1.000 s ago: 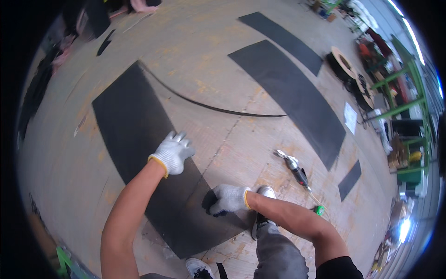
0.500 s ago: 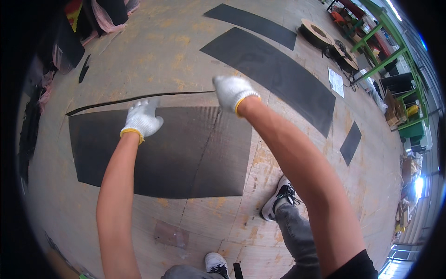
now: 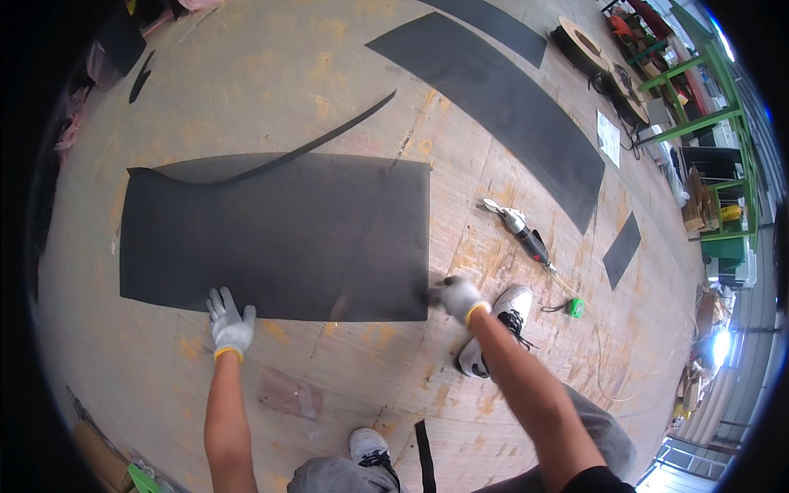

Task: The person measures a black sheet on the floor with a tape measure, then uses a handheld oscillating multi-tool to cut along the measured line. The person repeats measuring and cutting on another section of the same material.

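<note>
A dark mesh sheet lies on the floor before me. My left hand, in a white glove with a yellow cuff, is open, its fingers spread on the sheet's near edge. Beside the near right corner is my gloved right hand, its fingertips dark and smeared by motion. Whether it grips the sheet cannot be made out. A narrow dark strip curves loosely across the sheet's far edge, touched by neither hand. Right of the sheet lies a handheld power shear with a thin cable or hose.
A longer dark sheet lies beyond, with a small dark offcut to the right. A green tape measure is near my shoe. Wound reels and a green rack stand far right.
My right hand has let go of the strip and come back to the near right corner. The left hand has moved to the near edge. The shear and tape measure now show.
</note>
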The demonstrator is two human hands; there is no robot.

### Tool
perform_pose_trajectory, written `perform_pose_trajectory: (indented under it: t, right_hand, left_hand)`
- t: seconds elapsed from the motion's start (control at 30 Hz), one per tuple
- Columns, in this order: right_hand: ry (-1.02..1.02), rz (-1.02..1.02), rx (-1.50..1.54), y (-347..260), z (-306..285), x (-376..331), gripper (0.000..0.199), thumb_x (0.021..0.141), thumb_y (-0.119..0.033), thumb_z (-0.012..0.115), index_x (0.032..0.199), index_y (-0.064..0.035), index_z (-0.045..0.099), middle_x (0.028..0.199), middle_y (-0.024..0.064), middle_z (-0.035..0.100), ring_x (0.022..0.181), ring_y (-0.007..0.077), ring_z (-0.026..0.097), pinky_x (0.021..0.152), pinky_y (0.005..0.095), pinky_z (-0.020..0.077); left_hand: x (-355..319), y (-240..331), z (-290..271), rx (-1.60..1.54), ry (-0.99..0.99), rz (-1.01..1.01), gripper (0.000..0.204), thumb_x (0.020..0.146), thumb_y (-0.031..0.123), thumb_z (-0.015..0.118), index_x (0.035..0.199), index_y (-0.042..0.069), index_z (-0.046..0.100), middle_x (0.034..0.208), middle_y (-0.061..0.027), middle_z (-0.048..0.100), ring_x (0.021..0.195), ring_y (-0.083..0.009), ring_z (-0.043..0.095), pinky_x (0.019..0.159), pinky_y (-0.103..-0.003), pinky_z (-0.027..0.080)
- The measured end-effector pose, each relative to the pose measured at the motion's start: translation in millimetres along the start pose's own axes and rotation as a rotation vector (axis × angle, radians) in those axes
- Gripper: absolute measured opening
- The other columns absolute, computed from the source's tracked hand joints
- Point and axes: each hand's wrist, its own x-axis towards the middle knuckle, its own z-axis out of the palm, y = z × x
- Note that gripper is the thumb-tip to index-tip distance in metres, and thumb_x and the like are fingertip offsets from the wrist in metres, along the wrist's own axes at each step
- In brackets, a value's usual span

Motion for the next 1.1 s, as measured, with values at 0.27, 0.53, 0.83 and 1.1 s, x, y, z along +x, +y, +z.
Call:
perform_pose_trajectory:
  t: [0.27, 0.53, 0.83, 1.1]
  right_hand:
    - [0.302, 0.066, 0.275, -12.1, 66.1, -16.3, 0.068, 0.084, -0.025, 0.081, 0.141, 0.006, 0.062, 0.127, 0.0282, 0.073, 0.123, 0.042, 0.069, 0.108, 0.0432, 0.0529]
    - [0.564, -0.119, 0.268, -61.8, 30.6, 65.3, 0.08, 0.084, -0.028, 0.078, 0.151, 0.0065, 0.052, 0.138, 0.0302, 0.068, 0.13, 0.0429, 0.066, 0.111, 0.0449, 0.0514]
    - [-0.136, -0.211, 1.012, -56.6, -10.7, 43.3, 0.047, 0.094, -0.002, 0.074, 0.134, 0.0032, 0.051, 0.11, 0.0198, 0.072, 0.088, 0.0302, 0.074, 0.076, 0.0453, 0.0652]
    - [-0.271, -0.156, 1.195, -19.6, -52.5, 10.7, 0.043, 0.09, 0.003, 0.064, 0.132, 0.0069, 0.054, 0.1, 0.0232, 0.072, 0.079, 0.0341, 0.073, 0.067, 0.0445, 0.0631]
  left_hand:
    - [1.9, 9.0, -15.1, -0.061, -0.017, -0.028, 0.086, 0.099, 0.042, 0.062, 0.168, 0.003, 0.029, 0.177, -0.0246, 0.019, 0.161, -0.0477, 0.021, 0.13, -0.051, 0.029]
    - [3.1, 14.6, -19.3, -0.097, -0.041, -0.052, 0.089, 0.099, 0.047, 0.064, 0.169, 0.004, 0.029, 0.178, -0.0235, 0.017, 0.163, -0.046, 0.017, 0.132, -0.049, 0.026]
    - [-3.4, -2.0, -29.9, -0.261, 0.023, -0.049, 0.085, 0.097, 0.049, 0.067, 0.162, 0.001, 0.041, 0.176, -0.0233, 0.024, 0.161, -0.0423, 0.026, 0.129, -0.049, 0.03]
    - [-35.8, -38.9, 21.0, -2.27, -0.133, -0.626, 0.026, 0.106, 0.045, 0.063, 0.101, 0.02, 0.069, 0.098, -0.0072, 0.069, 0.094, -0.0263, 0.066, 0.098, -0.039, 0.055]
